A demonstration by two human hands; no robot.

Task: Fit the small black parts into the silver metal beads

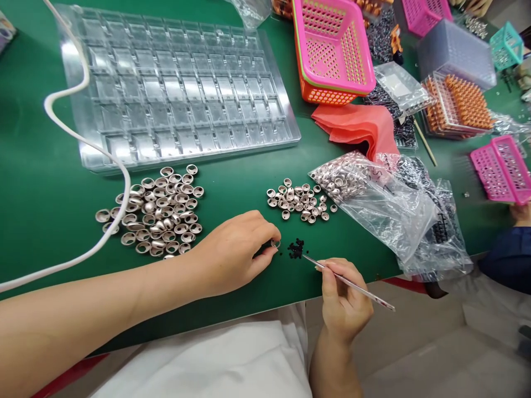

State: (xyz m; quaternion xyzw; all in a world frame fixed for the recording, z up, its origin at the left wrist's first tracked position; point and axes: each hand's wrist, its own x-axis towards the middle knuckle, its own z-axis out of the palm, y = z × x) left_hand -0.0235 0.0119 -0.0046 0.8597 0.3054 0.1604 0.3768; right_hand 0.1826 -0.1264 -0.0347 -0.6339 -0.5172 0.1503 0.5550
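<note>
My right hand (344, 301) grips the thin probe (346, 282), its tip aimed up-left at the black bits (296, 249); beside them my left hand (232, 251) pinches a ring (276, 244).

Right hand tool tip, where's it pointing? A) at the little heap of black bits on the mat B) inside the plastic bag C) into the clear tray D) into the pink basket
A: the thin tool in the right hand ends at the small black pile, beside the ring pinched by the left hand.
</note>
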